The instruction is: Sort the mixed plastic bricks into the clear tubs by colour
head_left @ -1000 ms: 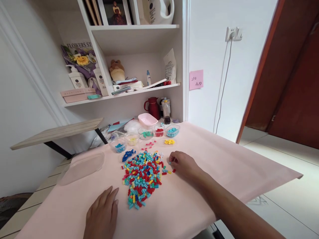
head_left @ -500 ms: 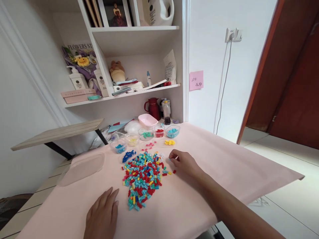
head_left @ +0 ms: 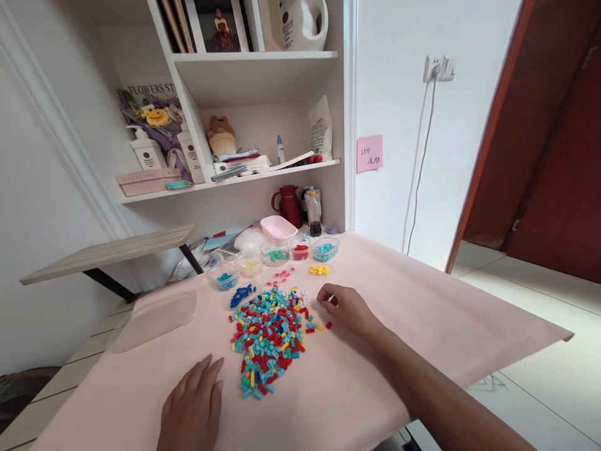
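Head view: right hand [head_left: 345, 307] pinched on tiny teal brick [head_left: 318, 303], orientation unclear; left hand [head_left: 192, 404] flat, open.

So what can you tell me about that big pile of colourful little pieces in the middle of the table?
The pile of small bricks is a loose heap of tiny plastic-looking pieces in teal, red, blue and yellow, lying on the pink tablecloth. The right hand rests at its right edge among a few strays; the left hand lies flat near its lower left.
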`<state>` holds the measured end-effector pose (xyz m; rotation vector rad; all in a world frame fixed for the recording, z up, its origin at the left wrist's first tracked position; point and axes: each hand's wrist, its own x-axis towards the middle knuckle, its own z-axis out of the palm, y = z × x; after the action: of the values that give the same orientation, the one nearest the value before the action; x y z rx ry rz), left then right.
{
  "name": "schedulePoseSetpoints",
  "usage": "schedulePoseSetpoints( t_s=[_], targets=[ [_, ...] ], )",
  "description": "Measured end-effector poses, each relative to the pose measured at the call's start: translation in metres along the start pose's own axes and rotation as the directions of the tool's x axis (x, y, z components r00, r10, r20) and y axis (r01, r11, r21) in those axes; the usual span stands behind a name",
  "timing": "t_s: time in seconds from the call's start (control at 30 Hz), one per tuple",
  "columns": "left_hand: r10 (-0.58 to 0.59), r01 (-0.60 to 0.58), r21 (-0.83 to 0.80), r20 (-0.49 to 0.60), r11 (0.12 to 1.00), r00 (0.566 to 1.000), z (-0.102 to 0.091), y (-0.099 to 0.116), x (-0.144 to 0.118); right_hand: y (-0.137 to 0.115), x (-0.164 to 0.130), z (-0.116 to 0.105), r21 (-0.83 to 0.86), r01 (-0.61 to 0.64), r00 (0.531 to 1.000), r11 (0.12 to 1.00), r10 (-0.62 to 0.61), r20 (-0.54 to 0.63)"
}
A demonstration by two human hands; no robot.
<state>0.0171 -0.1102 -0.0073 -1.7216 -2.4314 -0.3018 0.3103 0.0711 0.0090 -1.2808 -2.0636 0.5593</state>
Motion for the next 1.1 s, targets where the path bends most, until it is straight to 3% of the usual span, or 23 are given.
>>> schedulePoseSetpoints(
  t_s=[0.6, 0.9, 1.1],
  targets=[
    [-0.002, 0.000, 0.039, 0.032, 0.999, 0.999, 0.0004, 0.0013, 0.0014, -0.0027, -0.0027, 0.0024, -0.099, -0.040, 0.999, 0.994, 0.043, 0.027],
    [-0.001, 0.001, 0.013, 0.007, 1.000, 1.000, 0.0030, -0.0006, 0.0009, 0.0027, -0.0028, 0.0043, -0.183, -0.004, 0.996, 0.983, 0.021, 0.092],
    [0.007, -0.010, 0.062, 0.049, 0.998, 0.999, 0.0025, -0.0001, 0.0009, 0.0009, -0.0044, 0.0037, -0.194, 0.031, 0.996, 0.981, -0.014, 0.088]
  ],
)
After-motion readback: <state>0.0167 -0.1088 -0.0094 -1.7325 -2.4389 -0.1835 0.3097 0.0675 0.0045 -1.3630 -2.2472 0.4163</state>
